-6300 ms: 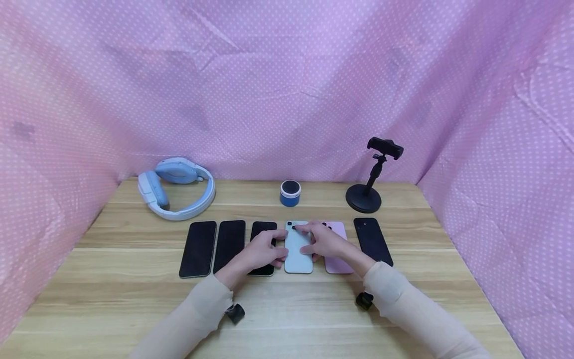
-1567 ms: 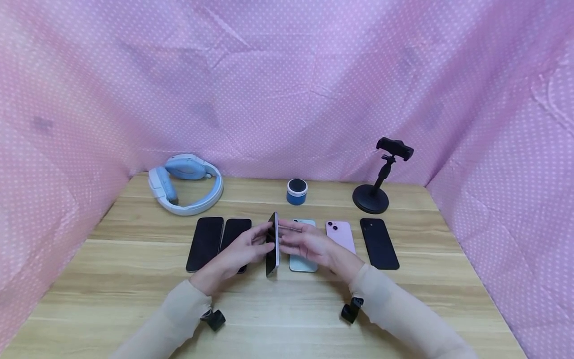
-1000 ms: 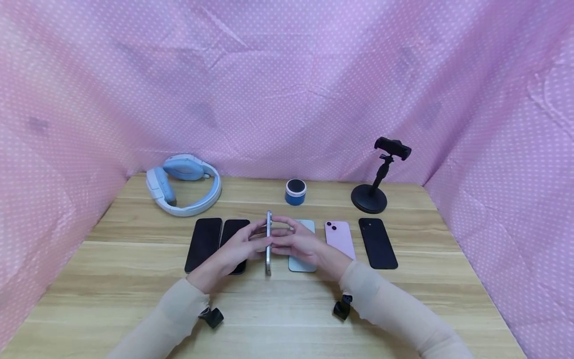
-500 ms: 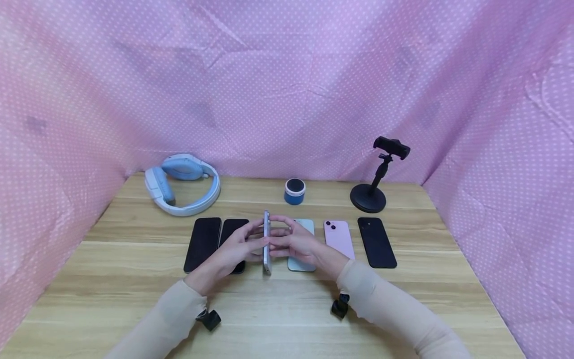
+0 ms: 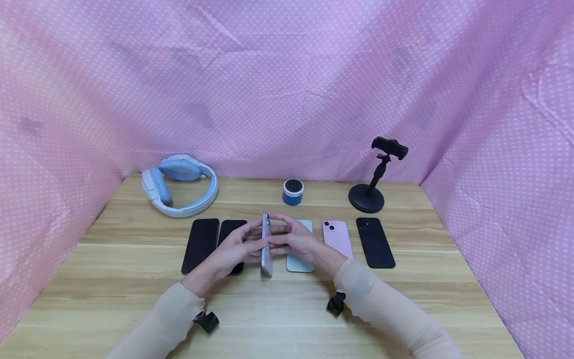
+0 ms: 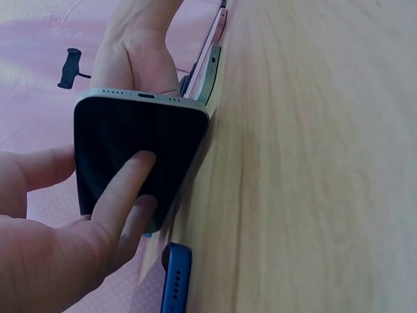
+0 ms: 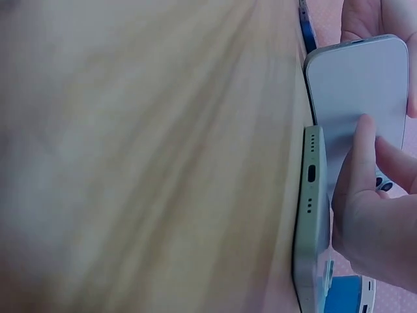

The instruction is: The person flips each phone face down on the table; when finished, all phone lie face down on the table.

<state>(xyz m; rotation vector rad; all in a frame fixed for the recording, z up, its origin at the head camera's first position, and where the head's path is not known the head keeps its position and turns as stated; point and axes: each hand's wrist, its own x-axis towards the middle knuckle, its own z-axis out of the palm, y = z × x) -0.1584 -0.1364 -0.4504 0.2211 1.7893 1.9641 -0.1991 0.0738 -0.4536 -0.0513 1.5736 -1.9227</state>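
Note:
A smartphone point(image 5: 266, 252) stands on its long edge on the table, between both hands, with its upper edge leaning slightly left. In the left wrist view its black screen point(image 6: 120, 130) faces the left hand point(image 5: 233, 252), whose fingertips rest on the glass while another digit touches the edge. The right hand point(image 5: 298, 240) holds it from the other side, fingers on the pale grey back point(image 7: 358, 78). Under the right hand lies a light blue phone point(image 5: 300, 263), partly covered. A dark phone point(image 5: 231, 232) lies partly beneath the left hand.
Farther left lies another black phone point(image 5: 200, 247). On the right are a pink phone point(image 5: 338, 237) and a black phone point(image 5: 375, 244). Behind the row stand blue-and-white headphones point(image 5: 184, 212), a small round speaker point(image 5: 293, 192) and a black phone stand point(image 5: 366, 198) on the wooden table point(image 5: 269, 319).
The hands left the light blue phone and raised the third phone from the left onto its edge. It has since tipped leftward, its back now showing from above. The head view shifted slightly.

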